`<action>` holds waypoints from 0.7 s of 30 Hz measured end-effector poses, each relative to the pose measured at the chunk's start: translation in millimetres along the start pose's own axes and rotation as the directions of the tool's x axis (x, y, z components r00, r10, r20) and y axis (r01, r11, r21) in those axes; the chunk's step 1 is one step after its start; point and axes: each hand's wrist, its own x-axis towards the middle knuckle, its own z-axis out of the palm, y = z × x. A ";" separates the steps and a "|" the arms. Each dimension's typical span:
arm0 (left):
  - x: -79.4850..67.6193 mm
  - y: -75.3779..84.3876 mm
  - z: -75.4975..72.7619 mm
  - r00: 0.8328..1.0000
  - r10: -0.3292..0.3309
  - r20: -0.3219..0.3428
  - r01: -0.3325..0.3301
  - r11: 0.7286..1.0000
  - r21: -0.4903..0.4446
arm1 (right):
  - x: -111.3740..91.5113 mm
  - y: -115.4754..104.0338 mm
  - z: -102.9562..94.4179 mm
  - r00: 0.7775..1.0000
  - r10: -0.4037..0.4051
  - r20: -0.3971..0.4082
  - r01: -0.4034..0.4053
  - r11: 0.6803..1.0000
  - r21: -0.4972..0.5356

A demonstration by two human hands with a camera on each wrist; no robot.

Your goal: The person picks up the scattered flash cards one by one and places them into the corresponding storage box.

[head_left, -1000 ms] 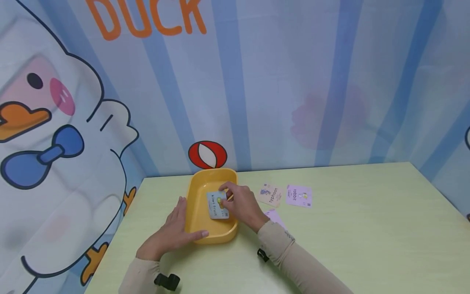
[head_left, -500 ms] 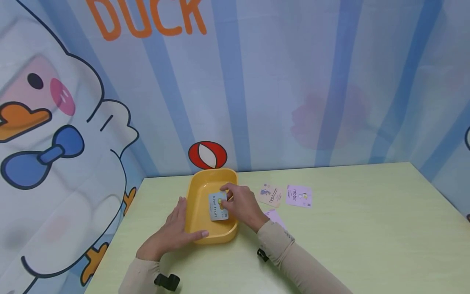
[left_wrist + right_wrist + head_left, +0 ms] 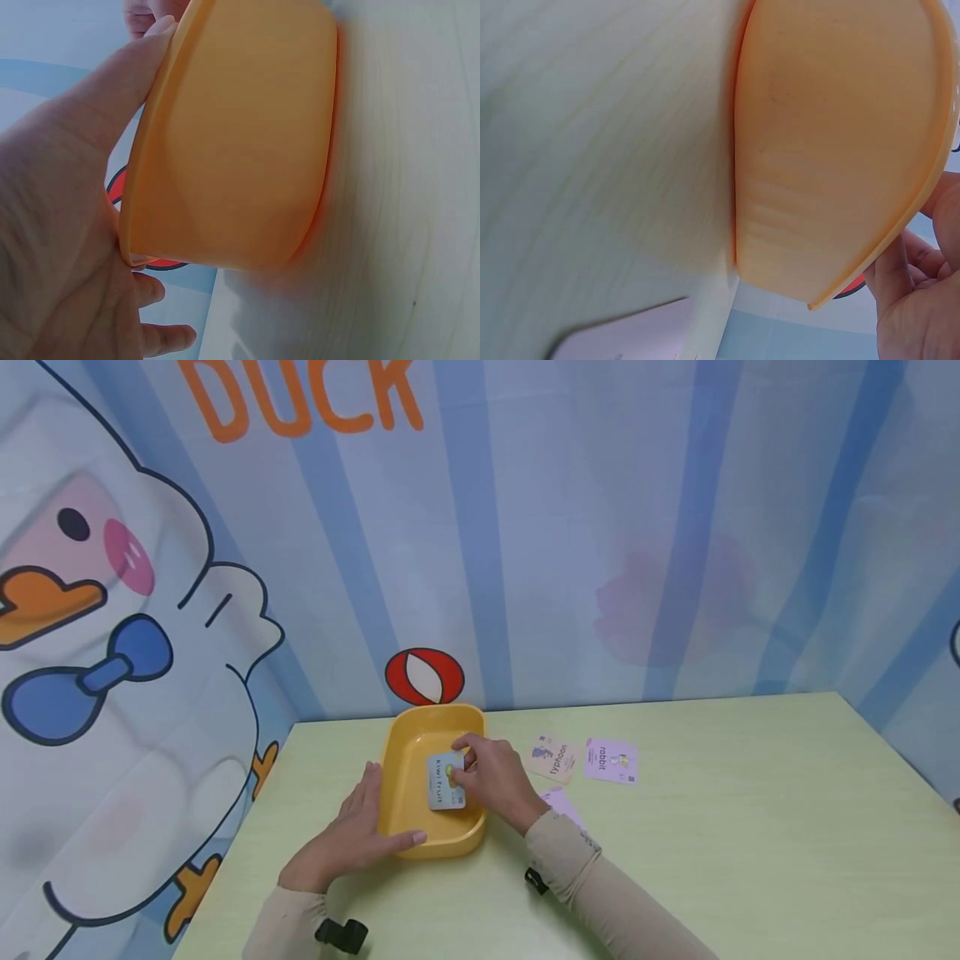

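In the head view, a pale blue "kiwi fruit" card [image 3: 446, 782] is inside a yellow tray [image 3: 401, 822]. My right hand [image 3: 501, 781] reaches over the tray's right rim and pinches the card at its right side. The card's underside and any cards below it are hidden. On the left, my left hand [image 3: 352, 831] rests against the tray, fingers stretched along its side and thumb on the near rim. The left wrist view has the left thumb [image 3: 120, 82] lying on that rim. From the right wrist, the tray's outer wall [image 3: 832, 150] hides the card.
Right of the tray, an orange "typhoon" card [image 3: 552, 757] and a purple "rabbit" card [image 3: 611, 761] lie on the pale table [image 3: 750, 827]. Another purple card [image 3: 564, 806] is partly covered by the right forearm. A printed curtain [image 3: 555, 527] stands behind the table.
The kiwi fruit card has shifted slightly right and nearer within the tray, with the right hand's fingers on it. The left hand and the tray stay in place.
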 end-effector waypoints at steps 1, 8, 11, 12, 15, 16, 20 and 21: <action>-0.4 0.5 -0.4 1.000 0.000 0.001 0.000 1.000 -0.002 | 0.0 0.1 0.1 1.000 0.000 0.000 0.000 1.000 0.002; 0.8 -0.7 0.5 1.000 0.001 0.000 -0.001 1.000 -0.003 | -0.4 -0.4 0.5 1.000 -0.002 -0.006 0.002 1.000 -0.004; 1.5 -1.9 1.3 1.000 0.003 -0.004 -0.003 1.000 -0.001 | -0.9 -0.7 0.7 1.000 -0.003 -0.009 0.003 1.000 -0.004; 1.9 -2.3 1.4 1.000 0.005 -0.005 -0.005 1.000 -0.002 | -1.0 -0.8 0.7 1.000 -0.003 -0.011 0.003 1.000 -0.005; 2.3 -2.6 1.7 1.000 0.009 -0.008 -0.009 1.000 -0.004 | -0.9 -0.5 1.0 1.000 -0.003 -0.012 0.003 1.000 -0.008; 2.5 -2.6 1.7 1.000 0.009 -0.008 -0.009 1.000 -0.004 | -0.7 -0.4 1.1 1.000 -0.004 -0.013 0.004 1.000 -0.009; 2.5 -2.4 2.0 1.000 0.010 -0.005 -0.010 1.000 -0.008 | -0.2 -0.5 1.3 1.000 0.002 -0.012 -0.003 1.000 -0.014; 2.5 -2.5 2.1 1.000 0.008 -0.004 -0.008 1.000 -0.008 | -0.1 -0.6 1.3 1.000 0.002 -0.014 -0.002 1.000 -0.018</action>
